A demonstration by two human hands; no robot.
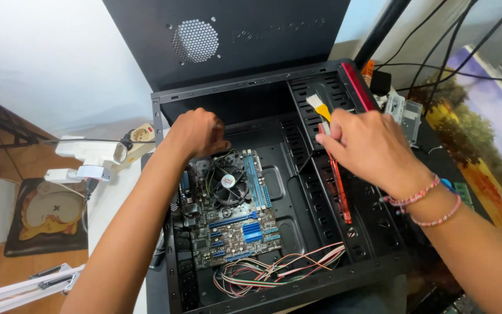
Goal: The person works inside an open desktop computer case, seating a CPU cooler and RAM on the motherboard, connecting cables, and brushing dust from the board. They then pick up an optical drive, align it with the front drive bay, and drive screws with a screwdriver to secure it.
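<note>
— Over the open computer case (pixel 344 273), which hand is nearer the brush (pixel 319 108)?
— The right hand (pixel 370 145) — it is gripping the brush, bristles pointing up-left; the left hand (pixel 200 132) is curling closed, seemingly empty, above the motherboard (pixel 230 224).

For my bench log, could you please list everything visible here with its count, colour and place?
open black metal computer case: one, black, centre, lying on its side
green motherboard with blue slots: one, inside the case, left part
round black cooling fan: one, on the motherboard
bundle of thin multicoloured wires: one, case floor, near edge
small brush with yellow handle and pale bristles: one, in the right hand, above the drive bays
long orange-red strip: one, along the drive bays
white power strip: one, left of the case
black cables: several, upper right
left hand: closed, at the case's far inner edge
right hand: gripping the brush
</note>
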